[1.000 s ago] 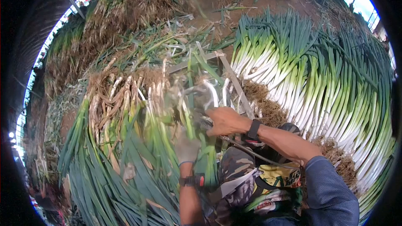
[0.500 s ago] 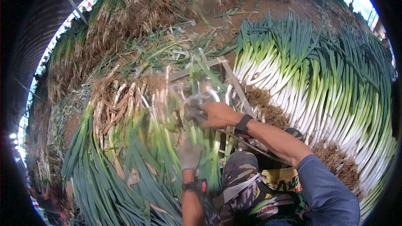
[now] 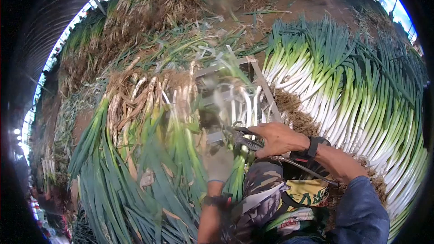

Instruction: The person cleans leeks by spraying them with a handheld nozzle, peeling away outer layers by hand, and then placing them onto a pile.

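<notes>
My left hand (image 3: 218,161), in a pale glove and smeared by motion, lies over the green part of the leeks beside the metal frame. Its fingers are too blurred to read. My right hand (image 3: 281,138) is to the right, with dark coverings on thumb and forefinger. These two fingers reach left with a gap between them, near the white shanks. Clean white leeks (image 3: 248,106) lie across the metal frame (image 3: 264,86). To the left, unpeeled leeks (image 3: 140,90) with brown dry skins and roots form a pile, their long green leaves (image 3: 149,194) toward me.
Peeled leeks (image 3: 330,95) lie in thick rows on the right, with brown roots (image 3: 294,108) along their near edge. Leaf scraps (image 3: 185,47) litter the ground beyond the frame. Further bundles (image 3: 149,9) stand at the back left. A thin hose or rod (image 3: 309,170) runs below my right wrist.
My right hand has moved right and toward me, away from the leeks it was at. My left hand has shifted slightly right and up. The view has shifted a little.
</notes>
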`<action>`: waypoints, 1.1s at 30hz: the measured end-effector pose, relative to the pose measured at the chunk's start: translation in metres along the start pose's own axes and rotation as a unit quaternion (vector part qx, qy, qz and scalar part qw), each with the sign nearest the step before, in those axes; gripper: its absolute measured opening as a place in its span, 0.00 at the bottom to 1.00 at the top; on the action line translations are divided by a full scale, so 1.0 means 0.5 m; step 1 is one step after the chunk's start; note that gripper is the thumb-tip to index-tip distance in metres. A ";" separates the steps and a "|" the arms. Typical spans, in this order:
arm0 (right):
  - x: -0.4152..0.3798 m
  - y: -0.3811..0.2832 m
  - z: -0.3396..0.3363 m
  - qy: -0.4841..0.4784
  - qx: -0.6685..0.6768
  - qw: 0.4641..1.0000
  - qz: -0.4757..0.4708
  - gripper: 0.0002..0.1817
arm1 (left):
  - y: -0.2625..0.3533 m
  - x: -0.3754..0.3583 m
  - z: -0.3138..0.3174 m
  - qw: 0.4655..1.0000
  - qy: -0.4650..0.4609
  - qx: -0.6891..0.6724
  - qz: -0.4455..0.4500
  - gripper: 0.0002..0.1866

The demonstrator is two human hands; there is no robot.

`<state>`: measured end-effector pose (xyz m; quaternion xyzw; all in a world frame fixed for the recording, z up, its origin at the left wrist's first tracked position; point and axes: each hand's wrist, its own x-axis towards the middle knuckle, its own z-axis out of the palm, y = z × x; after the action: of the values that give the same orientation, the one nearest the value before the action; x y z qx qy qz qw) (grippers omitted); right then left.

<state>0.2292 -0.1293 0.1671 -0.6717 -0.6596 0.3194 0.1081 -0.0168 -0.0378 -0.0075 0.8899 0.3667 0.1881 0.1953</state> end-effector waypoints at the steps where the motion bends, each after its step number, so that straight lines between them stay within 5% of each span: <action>1: 0.005 0.001 0.004 -0.009 0.003 1.000 -0.004 0.38 | 0.016 0.000 -0.023 0.999 0.036 0.014 -0.011 0.13; 4: 0.006 0.000 0.020 -0.027 0.049 0.998 -0.033 0.39 | 0.024 0.010 -0.099 0.980 0.160 0.104 -0.050 0.15; 5: 0.005 -0.007 0.023 -0.031 0.056 0.997 -0.043 0.39 | 0.022 0.018 -0.124 0.952 0.141 0.254 -0.096 0.19; 8: 0.005 -0.030 0.026 -0.035 0.063 0.995 -0.063 0.39 | -0.032 0.056 -0.133 0.924 0.065 0.315 -0.206 0.21; 11: 0.013 -0.035 0.033 -0.030 0.052 0.996 -0.064 0.41 | -0.115 0.065 -0.091 0.937 0.074 0.294 -0.175 0.16; 19: -0.041 -0.006 0.025 0.038 0.063 0.994 -0.080 0.38 | 0.001 0.050 -0.125 0.970 0.189 0.109 -0.108 0.16; 23: -0.045 0.011 0.030 0.035 0.076 0.994 -0.067 0.37 | -0.026 0.090 -0.064 0.978 0.118 0.095 -0.144 0.14; 27: -0.048 0.013 0.012 -0.042 0.098 0.994 -0.032 0.42 | -0.028 0.078 -0.046 0.976 0.056 0.125 -0.172 0.22; 33: -0.046 -0.008 0.010 -0.061 0.136 0.987 -0.063 0.31 | -0.034 0.042 -0.034 0.976 0.116 0.089 -0.162 0.22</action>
<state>0.2246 -0.1524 0.1720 -0.5873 -0.6562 0.4392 0.1775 -0.0209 -0.0081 0.0026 0.8044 0.5418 0.2225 0.0991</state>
